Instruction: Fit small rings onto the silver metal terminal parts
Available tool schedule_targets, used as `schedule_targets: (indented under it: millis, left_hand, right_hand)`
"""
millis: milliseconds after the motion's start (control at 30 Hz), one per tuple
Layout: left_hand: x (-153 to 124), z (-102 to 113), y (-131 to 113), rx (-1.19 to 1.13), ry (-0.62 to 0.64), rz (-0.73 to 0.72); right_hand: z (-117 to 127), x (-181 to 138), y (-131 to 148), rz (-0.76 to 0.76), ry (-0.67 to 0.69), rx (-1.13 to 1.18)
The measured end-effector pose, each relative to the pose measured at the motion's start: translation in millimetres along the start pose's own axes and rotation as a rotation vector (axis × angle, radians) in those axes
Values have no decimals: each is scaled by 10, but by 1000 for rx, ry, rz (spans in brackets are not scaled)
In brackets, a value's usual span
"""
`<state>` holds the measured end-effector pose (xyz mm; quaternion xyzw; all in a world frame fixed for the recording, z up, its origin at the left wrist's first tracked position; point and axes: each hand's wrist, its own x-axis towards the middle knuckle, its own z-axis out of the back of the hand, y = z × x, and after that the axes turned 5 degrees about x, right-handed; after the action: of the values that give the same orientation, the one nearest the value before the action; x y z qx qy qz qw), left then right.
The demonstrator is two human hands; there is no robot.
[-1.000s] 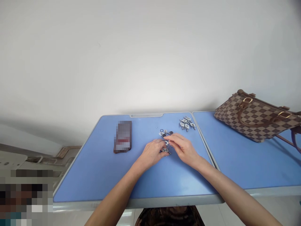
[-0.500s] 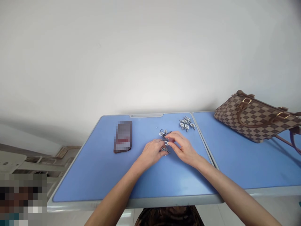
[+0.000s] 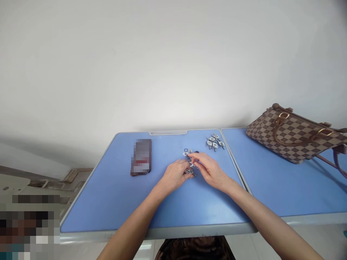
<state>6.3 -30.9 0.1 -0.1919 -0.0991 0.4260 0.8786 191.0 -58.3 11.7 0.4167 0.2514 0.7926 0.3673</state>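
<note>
Head view, and we're right on the grip: the left hand (image 3: pixel 175 176) curls low over a small steel fitting (image 3: pixel 189 172), fingers bunched together, looking set to steady it against the tabletop. The right hand (image 3: pixel 208 170) comes in across it, fingers reaching forward and close together over a second fitting (image 3: pixel 192 165). Is either hand actually pinching? Can't tell, the fingers hide the contact! Just ahead of the fingertips sit a third fitting (image 3: pixel 187 154), one dark ring (image 3: pixel 196 152) and one thin blue ring (image 3: pixel 185 150), laid out within easy reach. Further up, a tight pile of matching fittings (image 3: pixel 215 142), roughly five, too overlapped for a firm count, kept apart from the working spot, it seems. All of it on one blue folding table (image 3: pixel 108 206), butted against a second blue table (image 3: pixel 271 187). Off to the left, one dark pixelated flat object (image 3: pixel 141 157); off to the right, one checkered brown handbag (image 3: pixel 295 135), lying on its side and clear of the hands
</note>
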Motion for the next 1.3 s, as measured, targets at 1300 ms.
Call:
schedule_targets:
  millis: [1300]
  left_hand:
    - [-10,13,-17,1,5,-9]
  right_hand:
    - [-19,-9,15,-83,31,5]
